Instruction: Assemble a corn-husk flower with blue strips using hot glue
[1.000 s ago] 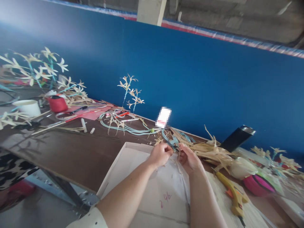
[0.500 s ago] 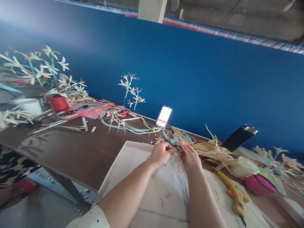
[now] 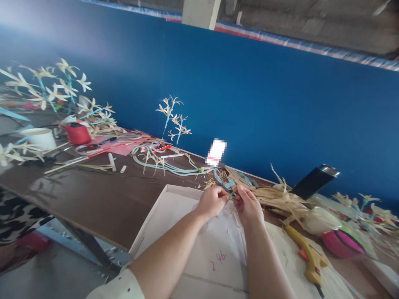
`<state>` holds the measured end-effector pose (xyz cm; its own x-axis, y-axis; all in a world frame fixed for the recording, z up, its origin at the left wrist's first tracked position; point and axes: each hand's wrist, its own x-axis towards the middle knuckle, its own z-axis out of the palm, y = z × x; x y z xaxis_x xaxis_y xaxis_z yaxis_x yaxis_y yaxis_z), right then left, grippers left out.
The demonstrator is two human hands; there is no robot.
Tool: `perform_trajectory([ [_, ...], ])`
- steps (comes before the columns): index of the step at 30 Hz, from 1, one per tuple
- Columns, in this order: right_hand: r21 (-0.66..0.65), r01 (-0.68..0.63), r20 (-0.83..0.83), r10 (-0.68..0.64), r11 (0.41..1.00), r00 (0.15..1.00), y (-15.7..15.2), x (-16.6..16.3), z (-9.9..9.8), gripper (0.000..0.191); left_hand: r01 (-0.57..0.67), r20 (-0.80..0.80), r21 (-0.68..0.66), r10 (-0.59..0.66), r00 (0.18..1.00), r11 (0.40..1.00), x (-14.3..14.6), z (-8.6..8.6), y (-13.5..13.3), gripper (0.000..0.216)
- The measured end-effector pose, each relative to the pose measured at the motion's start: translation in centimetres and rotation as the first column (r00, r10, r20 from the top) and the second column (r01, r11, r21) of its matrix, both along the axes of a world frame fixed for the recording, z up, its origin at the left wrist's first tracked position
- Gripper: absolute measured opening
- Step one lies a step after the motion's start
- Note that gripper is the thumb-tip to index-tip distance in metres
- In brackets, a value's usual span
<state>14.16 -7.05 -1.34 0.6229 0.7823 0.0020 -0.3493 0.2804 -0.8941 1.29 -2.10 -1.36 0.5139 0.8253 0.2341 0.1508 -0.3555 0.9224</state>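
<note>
My left hand (image 3: 214, 201) and my right hand (image 3: 247, 204) almost meet over the far end of a shallow white box lid (image 3: 174, 232). Both have thumb and fingers pinched together. Between the fingertips is something thin and dark that I cannot make out. Just beyond them lie blue-green strips (image 3: 230, 182) and a pile of dried tan husk strips (image 3: 277, 196). Small straw-coloured scraps (image 3: 210, 181) are scattered beside my left hand. To the right of my right forearm a yellow glue gun (image 3: 307, 255) rests on a pale sheet.
At the back stand husk flowers (image 3: 170, 110) on blue-green stems; more flowers (image 3: 64, 85) are at left. Coiled pale-blue cords (image 3: 168, 167), a red thread spool (image 3: 77, 133) and a white cup (image 3: 40, 139) lie leftward. A black flask (image 3: 316, 180) and pink pouch (image 3: 342, 244) sit right.
My hands stay over the far end of the lid, fingers still pinched. The right hand has shifted very slightly left. Nothing else has visibly moved.
</note>
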Motion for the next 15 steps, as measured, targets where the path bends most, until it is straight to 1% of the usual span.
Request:
perform_trajectory([
  [5, 0.014, 0.032, -0.023, -0.032, 0.999, 0.999, 0.22, -0.38, -0.05, 0.030, 0.003, 0.002, -0.006, -0.003, 1.000, 1.000, 0.03, -0.08, -0.05, 0.019],
  [15, 0.048, 0.083, 0.006, -0.083, 0.995, 0.997, 0.56, -0.90, -0.36, 0.029, 0.018, -0.016, -0.036, -0.019, 1.000, 0.999, 0.05, -0.07, -0.07, 0.020],
])
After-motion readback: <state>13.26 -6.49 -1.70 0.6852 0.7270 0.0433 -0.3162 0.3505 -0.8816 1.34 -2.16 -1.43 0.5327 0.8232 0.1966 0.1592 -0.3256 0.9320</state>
